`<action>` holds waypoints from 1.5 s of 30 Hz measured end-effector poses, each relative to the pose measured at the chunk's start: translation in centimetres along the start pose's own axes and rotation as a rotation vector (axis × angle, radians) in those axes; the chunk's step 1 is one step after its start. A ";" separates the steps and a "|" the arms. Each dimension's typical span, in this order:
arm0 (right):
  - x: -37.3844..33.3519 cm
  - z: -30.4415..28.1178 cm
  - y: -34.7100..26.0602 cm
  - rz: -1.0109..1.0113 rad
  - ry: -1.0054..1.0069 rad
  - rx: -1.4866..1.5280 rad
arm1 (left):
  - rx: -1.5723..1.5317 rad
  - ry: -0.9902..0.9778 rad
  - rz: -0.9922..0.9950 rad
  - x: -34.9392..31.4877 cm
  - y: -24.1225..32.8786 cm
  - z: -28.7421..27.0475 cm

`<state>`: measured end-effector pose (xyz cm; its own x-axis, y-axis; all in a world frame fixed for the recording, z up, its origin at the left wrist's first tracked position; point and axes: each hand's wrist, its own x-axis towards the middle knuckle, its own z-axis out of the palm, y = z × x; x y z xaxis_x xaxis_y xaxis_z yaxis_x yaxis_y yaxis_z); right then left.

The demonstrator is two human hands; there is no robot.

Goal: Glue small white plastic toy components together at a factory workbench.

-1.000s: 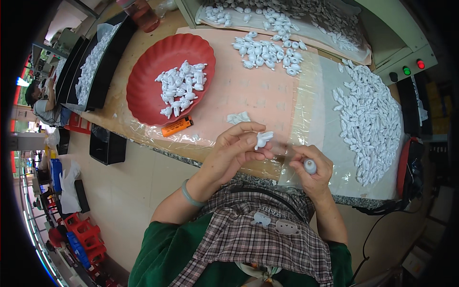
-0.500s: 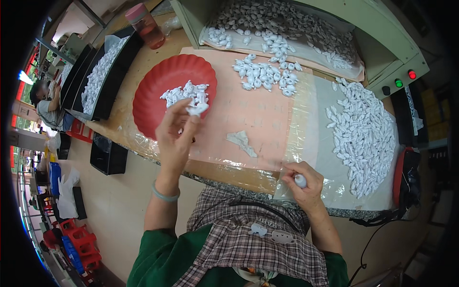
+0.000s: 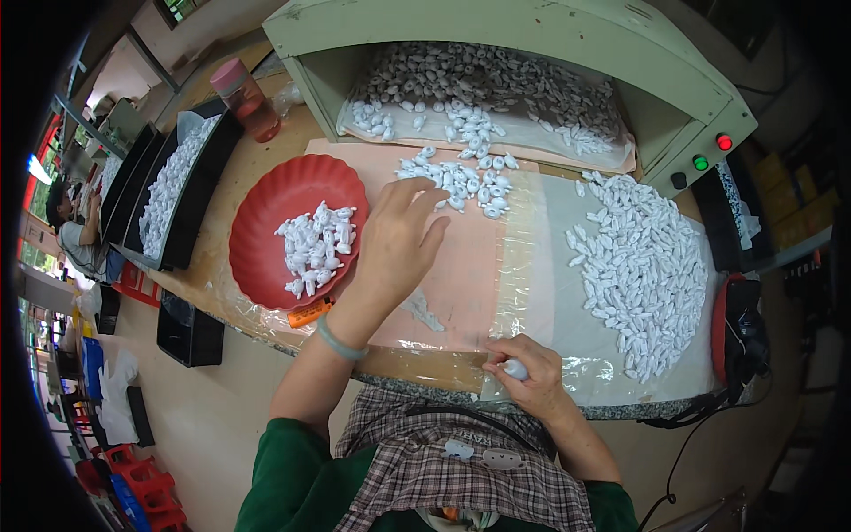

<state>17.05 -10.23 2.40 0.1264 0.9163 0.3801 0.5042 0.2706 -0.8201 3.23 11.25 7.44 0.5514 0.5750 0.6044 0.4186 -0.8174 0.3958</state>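
Note:
My left hand (image 3: 401, 244) is open above the pink sheet, its fingers stretched toward a loose group of small white plastic pieces (image 3: 456, 182). I see nothing held in it. Left of its wrist, a red scalloped bowl (image 3: 253, 226) holds a heap of small white figure-like pieces (image 3: 315, 244). At the table's front edge, my right hand (image 3: 541, 381) is closed around a white round-ended object (image 3: 514, 368), mostly hidden by the fingers; its kind is unclear. A crumpled pale scrap (image 3: 423, 312) lies on the pink sheet (image 3: 470, 293) between my hands.
A green metal cabinet (image 3: 510, 40) at the back holds many white pieces. A large pile of slender white pieces (image 3: 643, 266) lies on the right. At left are a pink-lidded bottle (image 3: 248, 106), a black tray (image 3: 191, 222) and an orange tube (image 3: 310, 312). Another person (image 3: 84, 235) sits far left.
My left hand has let go of a white piece it held over the bowl and moved right toward the loose group. My right hand keeps its hold. The view has shifted.

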 end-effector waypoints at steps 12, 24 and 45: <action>0.2 -0.7 0.1 -0.003 -0.010 -0.022 | 0.124 -0.078 0.091 10.6 -4.7 11.7; 0.0 -0.4 0.6 -0.013 -0.035 -0.027 | 0.422 -0.219 0.304 14.9 -6.6 16.5; 3.6 -3.8 0.9 0.026 0.315 0.005 | -0.997 -0.803 -0.131 -0.6 7.8 5.4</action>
<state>21.17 -7.83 4.66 0.3979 0.7864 0.4726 0.4934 0.2508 -0.8328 10.05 4.70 6.48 0.9708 0.2274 0.0762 -0.0234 -0.2262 0.9738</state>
